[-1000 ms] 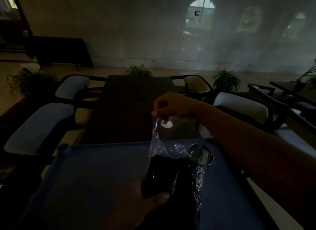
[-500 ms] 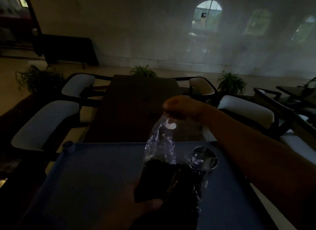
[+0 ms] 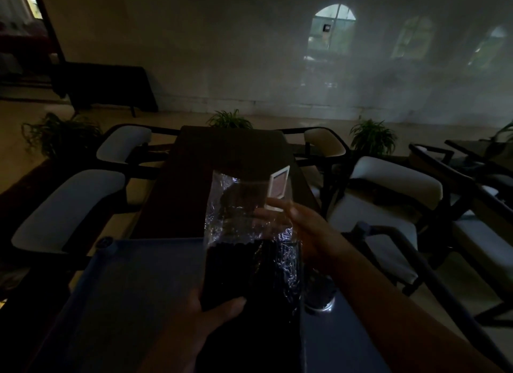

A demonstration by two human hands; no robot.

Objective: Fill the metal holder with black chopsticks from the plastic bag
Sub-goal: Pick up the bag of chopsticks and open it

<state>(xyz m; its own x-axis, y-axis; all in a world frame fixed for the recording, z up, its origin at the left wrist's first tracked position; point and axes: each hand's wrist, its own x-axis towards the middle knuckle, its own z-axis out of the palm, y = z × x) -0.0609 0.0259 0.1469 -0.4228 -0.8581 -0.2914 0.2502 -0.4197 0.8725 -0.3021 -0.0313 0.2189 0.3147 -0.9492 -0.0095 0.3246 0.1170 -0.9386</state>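
Observation:
A clear plastic bag (image 3: 244, 222) stands upright over the blue table (image 3: 133, 289), its lower half packed with black chopsticks (image 3: 244, 272). My left hand (image 3: 211, 314) grips the bag's lower part, thumb across the front. My right hand (image 3: 302, 228) holds the bag's upper right side just below its mouth, where a white-framed label (image 3: 277, 188) sticks up. The bag's mouth stands open at the top. The metal holder (image 3: 319, 292) sits on the table right behind the bag, partly hidden by the bag and my right forearm.
The room is dim. A dark long table (image 3: 227, 172) lies beyond the blue one, with white-cushioned chairs (image 3: 69, 206) on both sides. More chairs (image 3: 394, 184) stand to the right. Potted plants (image 3: 372, 136) line the floor by the far wall.
My right hand has dropped from pinching the bag's top to its upper right side. The bag's top has opened up and the label now stands upright.

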